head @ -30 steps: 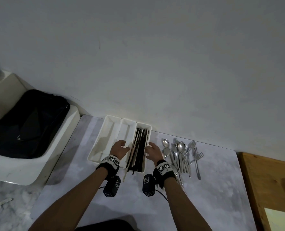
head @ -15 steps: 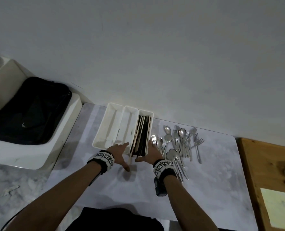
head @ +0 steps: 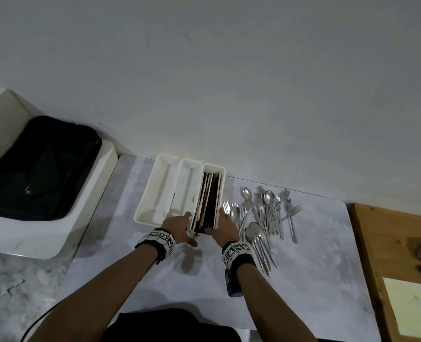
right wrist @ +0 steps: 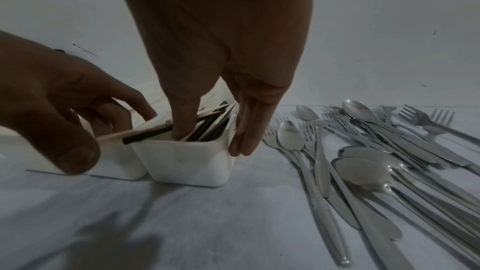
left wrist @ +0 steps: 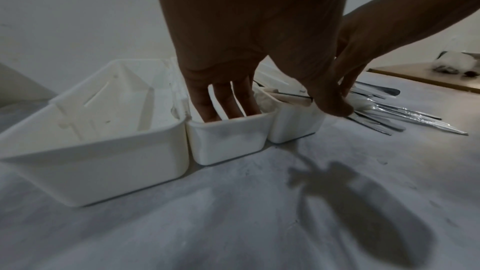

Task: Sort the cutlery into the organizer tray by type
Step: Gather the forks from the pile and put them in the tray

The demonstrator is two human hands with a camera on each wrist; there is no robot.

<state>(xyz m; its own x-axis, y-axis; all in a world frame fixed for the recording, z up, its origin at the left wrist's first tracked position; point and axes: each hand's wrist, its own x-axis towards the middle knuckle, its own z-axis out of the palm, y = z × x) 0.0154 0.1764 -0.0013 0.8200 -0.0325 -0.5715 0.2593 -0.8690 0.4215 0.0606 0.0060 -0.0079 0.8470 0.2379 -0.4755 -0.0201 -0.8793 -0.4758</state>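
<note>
Holding the near end of the white organizer tray [head: 170, 169], we keep both hands at its right slot. Our left hand [head: 178, 227] has straight fingers [left wrist: 221, 100] down in the middle slot, thumb by the chopstick ends. Our right hand [head: 225, 227] has its thumb in among the chopsticks [head: 208, 201] and its fingers [right wrist: 246, 130] flat on the outer wall. Neither hand pinches anything that we can see.

The tray sits on the grey desk [head: 315, 243], near the wall. It has three slots: two look empty, the right one is full of dark and pale sticks.

The spoons and forks [head: 266, 213] lie in a pile just beside the tray, on the right. We think they are hard, smooth and a bit slippery, so the thin handles are the best place to pinch. We count about five spoons. The forks overlap too much to count.

A black bag [head: 37, 166] rests on a white box, well apart on the left.
</note>
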